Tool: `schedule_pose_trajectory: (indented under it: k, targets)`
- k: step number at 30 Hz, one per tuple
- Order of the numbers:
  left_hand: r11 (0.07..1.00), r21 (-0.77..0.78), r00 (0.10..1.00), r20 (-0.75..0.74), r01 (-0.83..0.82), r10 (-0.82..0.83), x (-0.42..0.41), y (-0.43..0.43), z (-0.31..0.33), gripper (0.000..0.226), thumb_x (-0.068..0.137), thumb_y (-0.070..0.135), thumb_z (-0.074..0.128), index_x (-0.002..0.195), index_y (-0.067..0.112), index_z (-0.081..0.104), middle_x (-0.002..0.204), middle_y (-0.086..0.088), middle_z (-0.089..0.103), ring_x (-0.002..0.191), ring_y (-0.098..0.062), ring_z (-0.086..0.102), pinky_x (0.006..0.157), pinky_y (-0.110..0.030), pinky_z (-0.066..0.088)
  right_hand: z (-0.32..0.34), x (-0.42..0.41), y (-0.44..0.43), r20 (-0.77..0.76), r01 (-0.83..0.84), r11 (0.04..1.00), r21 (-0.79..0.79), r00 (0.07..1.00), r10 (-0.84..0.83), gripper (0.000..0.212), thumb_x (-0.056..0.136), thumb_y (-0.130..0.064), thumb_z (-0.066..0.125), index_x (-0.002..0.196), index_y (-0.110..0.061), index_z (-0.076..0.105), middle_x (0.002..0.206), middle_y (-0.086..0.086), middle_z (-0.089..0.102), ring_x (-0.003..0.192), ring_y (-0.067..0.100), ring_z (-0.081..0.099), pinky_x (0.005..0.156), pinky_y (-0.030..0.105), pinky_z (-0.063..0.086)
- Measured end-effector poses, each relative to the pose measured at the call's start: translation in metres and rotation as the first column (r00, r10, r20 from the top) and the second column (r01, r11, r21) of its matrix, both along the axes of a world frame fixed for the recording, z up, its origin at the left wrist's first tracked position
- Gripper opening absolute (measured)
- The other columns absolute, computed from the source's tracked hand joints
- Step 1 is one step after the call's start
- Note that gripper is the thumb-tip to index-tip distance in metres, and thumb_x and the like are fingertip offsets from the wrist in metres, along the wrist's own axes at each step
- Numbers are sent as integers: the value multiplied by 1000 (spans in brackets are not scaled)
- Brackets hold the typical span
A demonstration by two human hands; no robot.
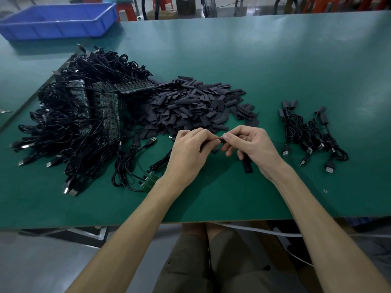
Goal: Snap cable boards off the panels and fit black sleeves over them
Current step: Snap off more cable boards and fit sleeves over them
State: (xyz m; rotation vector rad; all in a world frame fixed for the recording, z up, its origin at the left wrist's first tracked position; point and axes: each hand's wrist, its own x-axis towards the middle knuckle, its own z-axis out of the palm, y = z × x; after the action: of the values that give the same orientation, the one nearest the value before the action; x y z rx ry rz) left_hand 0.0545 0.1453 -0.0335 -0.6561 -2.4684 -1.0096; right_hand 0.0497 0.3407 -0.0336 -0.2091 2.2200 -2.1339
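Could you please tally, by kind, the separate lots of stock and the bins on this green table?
Blue bin: 1
Heap of cabled panels: 1
Pile of loose black sleeves: 1
Group of sleeved cables: 1
Part-used panel with cables: 1
Total: 5
The pieces within each heap are too many to count.

I pinch one small black sleeve (222,141) between my left hand (188,151) and my right hand (254,144). Behind it sprawls the heap of flat black sleeves (190,106), and left of that the tangled pile of black USB cables on green board panels (84,115) — one short green panel strip (151,179) lies apart by my left wrist. The sleeved cables (311,132) lie loosely bunched on the right.
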Motion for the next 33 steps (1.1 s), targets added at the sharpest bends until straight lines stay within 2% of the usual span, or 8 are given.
schedule_pose_trajectory:
  k: [6, 9, 11, 16, 22, 26, 30, 33]
  targets:
    - [1000, 12, 999, 44, -16, 15, 1, 2, 1, 9, 100, 26, 63, 100, 21, 70, 89, 13, 68, 85, -9, 60, 96, -34, 40, 1, 2, -1, -45, -12, 1000, -9, 999, 12, 13, 84, -22, 84, 95, -21, 78, 89, 9, 78, 69, 16, 70, 53, 19, 47]
    - [1000, -28, 998, 63, -5, 6, 0, 2, 1, 10, 102, 28, 60, 104, 22, 68, 93, 14, 66, 87, -8, 60, 96, -35, 40, 1, 2, 0, -62, 11, 1000, -23, 998, -12, 8, 86, -20, 82, 92, -23, 79, 85, 8, 78, 68, 16, 69, 54, 18, 46]
    - [998, -54, 998, 59, 10, -6, 0, 2, 0, 14, 103, 30, 58, 105, 21, 68, 95, 13, 66, 88, -8, 59, 95, -36, 41, 1, 3, 1, -62, 32, 998, -52, 997, -35, 2, 88, -23, 80, 88, -22, 78, 80, 9, 76, 66, 17, 68, 54, 19, 45]
    - [997, -81, 996, 89, 14, -6, -2, 3, 1, 21, 105, 33, 53, 101, 19, 68, 96, 12, 66, 91, -9, 59, 93, -38, 43, -1, 2, 1, -66, 80, 994, -74, 994, -85, 32, 100, -39, 64, 93, -10, 77, 82, 12, 76, 66, 19, 68, 54, 21, 46]
    - [991, -131, 997, 83, 4, 7, -3, 2, 1, 22, 102, 37, 57, 111, 20, 68, 105, 10, 65, 104, -11, 56, 97, -32, 38, -2, 1, 4, -29, 210, 959, -193, 975, -219, 30, 103, -30, 62, 84, -14, 78, 75, 11, 74, 58, 14, 62, 52, 19, 44]
    - [980, -196, 998, 68, 32, -19, -2, 3, 1, 27, 101, 39, 59, 118, 19, 66, 109, 7, 62, 108, -15, 55, 99, -33, 38, -2, 0, 4, 4, 265, 929, -258, 962, -274, 28, 102, -28, 62, 92, -7, 78, 75, 11, 74, 59, 13, 62, 53, 19, 45]
    - [990, -138, 1000, 26, 18, -15, 1, 4, 2, 26, 102, 35, 58, 117, 15, 66, 106, 4, 62, 100, -14, 55, 91, -29, 43, -3, 0, 4, -14, 270, 931, -247, 959, -282, 24, 103, -25, 61, 106, -7, 76, 77, 10, 74, 61, 13, 63, 55, 19, 46]
    - [998, -60, 998, 51, 26, -23, 2, 5, 5, 24, 103, 35, 56, 115, 15, 65, 102, 5, 60, 90, -13, 55, 78, -28, 47, -3, 0, 5, -8, 274, 928, -252, 959, -285, 22, 103, -23, 61, 104, -6, 75, 78, 11, 75, 62, 14, 63, 55, 20, 46]
